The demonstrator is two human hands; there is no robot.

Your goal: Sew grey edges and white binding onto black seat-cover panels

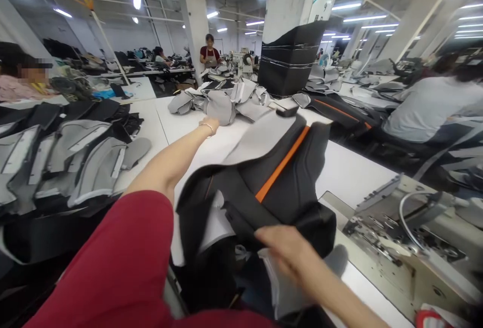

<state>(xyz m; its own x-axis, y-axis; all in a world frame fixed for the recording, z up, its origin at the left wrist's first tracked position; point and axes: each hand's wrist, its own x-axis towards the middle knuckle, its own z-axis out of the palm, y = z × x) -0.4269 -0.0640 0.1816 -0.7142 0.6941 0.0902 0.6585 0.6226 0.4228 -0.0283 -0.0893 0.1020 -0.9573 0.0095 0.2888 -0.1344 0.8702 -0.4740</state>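
My left hand (210,125), on an arm in a red sleeve, reaches far across the white table (350,167) to a heap of grey fabric pieces (221,102). Its fingers are hidden behind the wrist and against the heap. My right hand (287,250) is close to me, blurred, its fingers closed on the near edge of a black fabric cover with an orange stripe (281,167) and a grey lining. The cover lies bunched across the table in front of me.
A stack of grey and black cut pieces (71,162) lies at the left. A sewing machine (411,237) stands at the lower right. A wrapped pillar (290,56) rises behind the heap. Other people work at the left, far back and at the right.
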